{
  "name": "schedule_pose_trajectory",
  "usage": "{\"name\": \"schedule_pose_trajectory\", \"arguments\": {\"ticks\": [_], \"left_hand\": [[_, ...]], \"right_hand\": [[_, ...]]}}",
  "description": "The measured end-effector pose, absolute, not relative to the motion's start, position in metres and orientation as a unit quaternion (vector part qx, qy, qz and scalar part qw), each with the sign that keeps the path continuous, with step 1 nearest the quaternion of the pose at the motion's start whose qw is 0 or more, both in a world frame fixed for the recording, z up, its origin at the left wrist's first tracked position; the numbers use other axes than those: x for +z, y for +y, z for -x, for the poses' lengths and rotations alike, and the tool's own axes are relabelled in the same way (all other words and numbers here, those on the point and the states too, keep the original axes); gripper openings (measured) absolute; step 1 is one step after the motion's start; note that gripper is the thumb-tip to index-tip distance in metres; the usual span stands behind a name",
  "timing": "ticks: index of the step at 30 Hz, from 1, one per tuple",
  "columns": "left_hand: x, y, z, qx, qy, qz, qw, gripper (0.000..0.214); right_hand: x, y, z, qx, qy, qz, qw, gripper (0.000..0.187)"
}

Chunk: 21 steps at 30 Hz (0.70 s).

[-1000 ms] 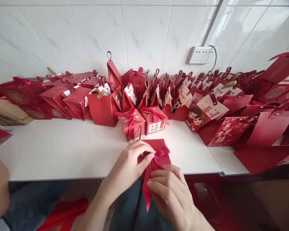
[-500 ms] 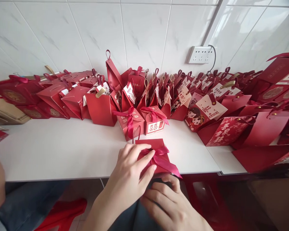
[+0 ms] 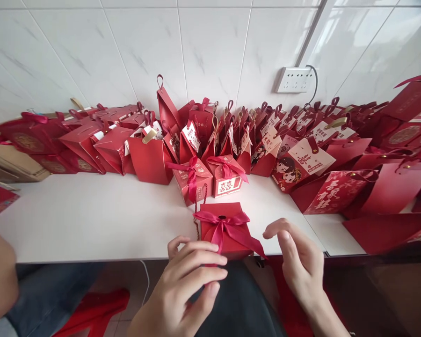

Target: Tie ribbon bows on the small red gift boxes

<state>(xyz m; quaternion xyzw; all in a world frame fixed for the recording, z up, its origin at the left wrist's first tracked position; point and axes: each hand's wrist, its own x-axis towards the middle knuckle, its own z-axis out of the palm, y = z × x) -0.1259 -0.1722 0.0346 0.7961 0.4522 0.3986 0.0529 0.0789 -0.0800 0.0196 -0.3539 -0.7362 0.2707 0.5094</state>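
A red gift box (image 3: 210,210) with a magenta ribbon bow (image 3: 221,223) on its top sits at the table's front edge. My left hand (image 3: 192,271) is in front of the box at its lower left, fingers stretched and apart, fingertips near a ribbon tail. To the right of the box hovers my right hand (image 3: 298,257), apart from it, with fingers curled loosely and nothing visible in them. A twisted cord handle (image 3: 197,224) hangs by the box's left side. Just behind stand two small ribbon-tied boxes (image 3: 228,180).
Rows of red gift boxes (image 3: 150,159) line the tiled wall on the white table (image 3: 91,220). More boxes (image 3: 340,194) crowd the right. A power strip (image 3: 293,80) is on the wall. At left, another person's arm (image 3: 0,276) is beside a red stool (image 3: 94,311).
My right hand has moved from in front of the box out to its right. My left hand has come off the bow and dropped lower, leaving the bow in full view.
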Motion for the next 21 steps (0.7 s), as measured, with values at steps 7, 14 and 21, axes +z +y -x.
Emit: {"name": "schedule_pose_trajectory", "arguments": {"ticks": [7,14,21], "left_hand": [[0.025,-0.161,0.14,0.615,0.454,-0.587,0.267,0.034],[0.033,-0.114,0.138,0.454,0.71,-0.457,0.287,0.043],[0.035,-0.116,0.125,0.474,0.697,-0.449,0.297,0.036]], "right_hand": [[0.021,-0.062,-0.073,0.367,-0.692,0.468,0.41,0.047],[0.028,-0.049,-0.051,0.462,-0.675,0.479,0.32,0.058],[0.019,-0.055,-0.046,0.505,-0.662,0.432,0.346,0.049]]}}
